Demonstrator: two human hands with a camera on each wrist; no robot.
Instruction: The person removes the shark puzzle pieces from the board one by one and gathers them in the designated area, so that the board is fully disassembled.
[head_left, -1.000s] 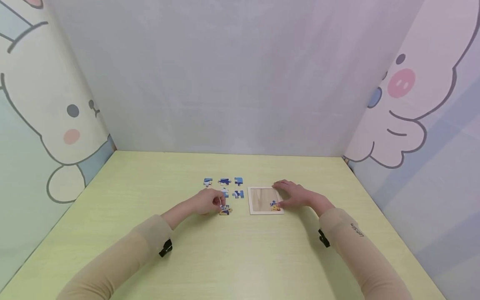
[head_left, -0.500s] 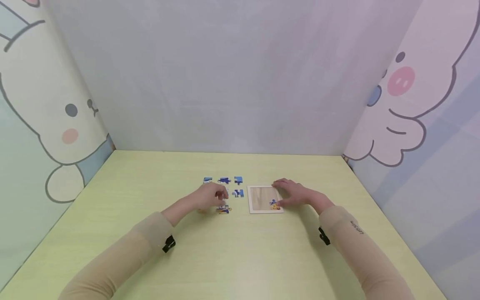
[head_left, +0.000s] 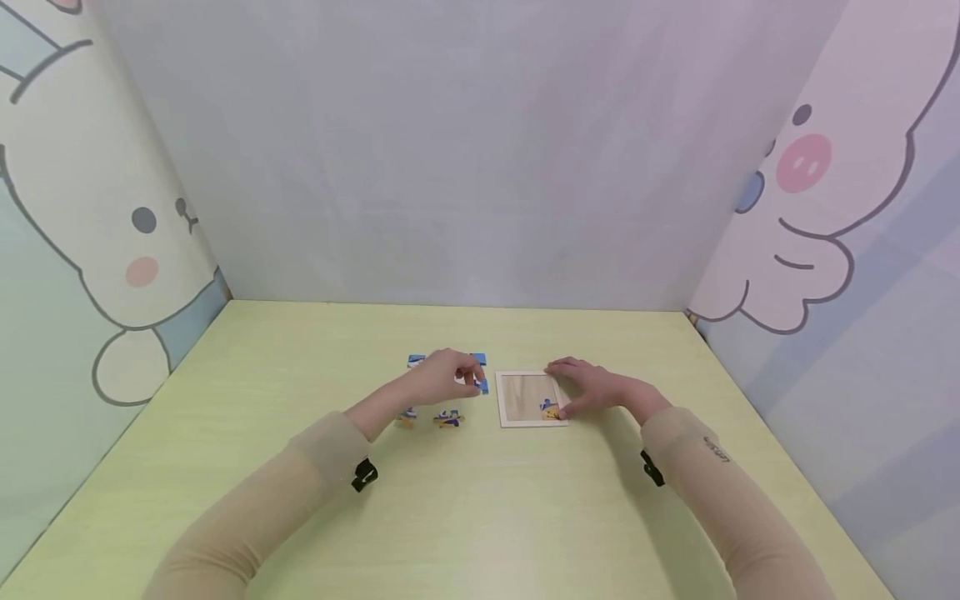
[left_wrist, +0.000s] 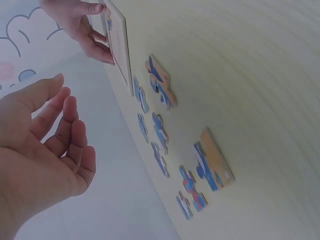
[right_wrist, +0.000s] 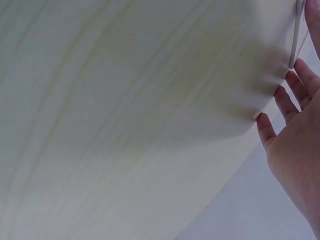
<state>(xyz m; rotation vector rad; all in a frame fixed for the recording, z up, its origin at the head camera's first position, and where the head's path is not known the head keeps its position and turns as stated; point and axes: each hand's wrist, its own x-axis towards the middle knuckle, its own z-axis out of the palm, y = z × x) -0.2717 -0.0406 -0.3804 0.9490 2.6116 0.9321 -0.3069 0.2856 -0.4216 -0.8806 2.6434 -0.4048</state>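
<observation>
My left hand (head_left: 446,377) hovers over the loose jigsaw pieces and hides some of them in the head view. Its fingers are loosely bent with nothing between them, as the left wrist view shows. A square wooden puzzle frame (head_left: 517,424) lies to the right of the pieces. One blue and yellow jigsaw piece (head_left: 551,410) sits in its near right corner. My right hand (head_left: 592,392) rests along the frame's right side, thumb at that corner and fingers at the far one. In the right wrist view the fingertips (right_wrist: 261,118) touch down beside the frame.
Several jigsaw pieces lie spread on the table: a blue and yellow piece (head_left: 448,419), a blue piece (head_left: 477,359) at the back, and a straight-edged piece (left_wrist: 213,159) nearest the left wrist camera. A grey curtain (head_left: 465,167) stands behind the pale yellow table (head_left: 480,508).
My left hand has left the near pieces and moved right and away, over the back ones. The two near pieces now show. My right hand stays at the frame.
</observation>
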